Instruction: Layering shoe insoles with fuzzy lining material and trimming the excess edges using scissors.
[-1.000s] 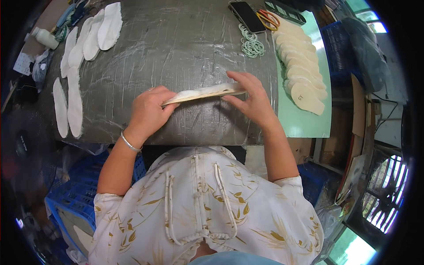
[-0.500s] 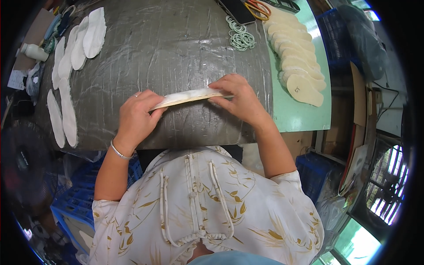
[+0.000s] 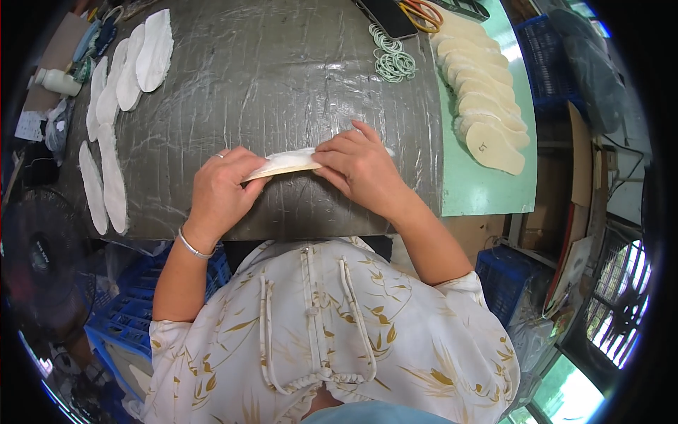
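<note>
Between my two hands, just over the near part of the plastic-covered grey table, is a fluffy white insole (image 3: 286, 162) with a cream edge along its near side. My left hand (image 3: 227, 182) pinches its left end, thumb below and fingers above. Further along, my right hand (image 3: 359, 168) grips the insole near its right end, with the forefinger raised away from it. The right tip of the insole is mostly hidden behind that hand. Several white fleecy insoles (image 3: 154, 51) lie at the left of the table. A row of overlapping cream insoles (image 3: 498, 152) lies at the right.
The cream insoles rest on a green board (image 3: 466, 198). Pale green rubber bands (image 3: 395, 66), a black phone (image 3: 388, 18) and orange-handled scissors (image 3: 424, 15) lie at the far right. A white bottle (image 3: 60, 83) is at the far left. Blue crates (image 3: 116, 318) stand below the table, beside a fan (image 3: 42, 251).
My right hand has slid left along the insole, toward its middle, and its forefinger has lifted. My left hand keeps its pinch. The whole view has shifted slightly.
</note>
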### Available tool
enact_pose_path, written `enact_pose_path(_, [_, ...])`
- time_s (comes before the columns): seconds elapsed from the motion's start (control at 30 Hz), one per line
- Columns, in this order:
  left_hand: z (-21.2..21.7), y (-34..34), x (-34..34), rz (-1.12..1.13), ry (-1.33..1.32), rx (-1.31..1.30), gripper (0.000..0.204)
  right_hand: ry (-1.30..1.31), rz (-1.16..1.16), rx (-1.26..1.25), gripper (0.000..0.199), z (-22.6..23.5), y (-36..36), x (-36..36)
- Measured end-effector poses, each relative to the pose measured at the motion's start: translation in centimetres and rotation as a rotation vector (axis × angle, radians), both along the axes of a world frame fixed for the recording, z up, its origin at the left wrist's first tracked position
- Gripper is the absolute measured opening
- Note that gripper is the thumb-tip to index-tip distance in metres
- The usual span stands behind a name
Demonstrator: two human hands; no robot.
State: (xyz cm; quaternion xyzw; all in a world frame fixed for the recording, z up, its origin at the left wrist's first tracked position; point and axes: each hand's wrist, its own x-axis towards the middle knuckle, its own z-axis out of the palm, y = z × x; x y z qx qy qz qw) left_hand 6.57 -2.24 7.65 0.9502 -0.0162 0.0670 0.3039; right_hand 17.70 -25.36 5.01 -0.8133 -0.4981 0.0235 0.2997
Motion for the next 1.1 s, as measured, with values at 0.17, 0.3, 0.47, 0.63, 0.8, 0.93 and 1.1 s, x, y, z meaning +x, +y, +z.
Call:
enact_pose_path(0.17, [-0.1,0.2,-0.3,0.035,0.056,0.009,0.042,-0.007,-0.046,-0.026,0.035,-0.4,-1.6,0.9])
enact_pose_path(0.3, [0.1,0.5,-1.1,0.049,0.148,-0.062,0.061,0.112,-0.141,-0.061,0.06,0.0,-4.0,0.8])
enact_pose_path(0.47, [-0.3,0.5,-2.0,-0.13,-0.038,0.034,0.06,0.109,-0.184,0.026,0.055,0.7,-5.2,-0.1])
enact_pose_path(0.63, [-0.1,0.5,-1.8,-0.223,0.016,0.054,0.051,0.022,-0.064,0.02,0.038,0.9,-3.4,-1.1])
enact_pose_path(0.8, [-1.0,1.2,-2.6,-0.085,-0.031,0.03,0.042,0.018,-0.124,-0.015,0.02,-0.1,-3.8,-0.1])
enact_pose_path(0.93, [-1.6,2.5,-3.2,0.063,0.032,-0.075,0.039,0.123,-0.181,0.06,0.021,-0.7,-5.0,0.5])
enact_pose_path(1.1, [-3.0,3.6,-3.4,0.181,0.207,-0.406,0.023,0.29,-0.265,0.059,0.022,-0.6,-5.1,0.7])
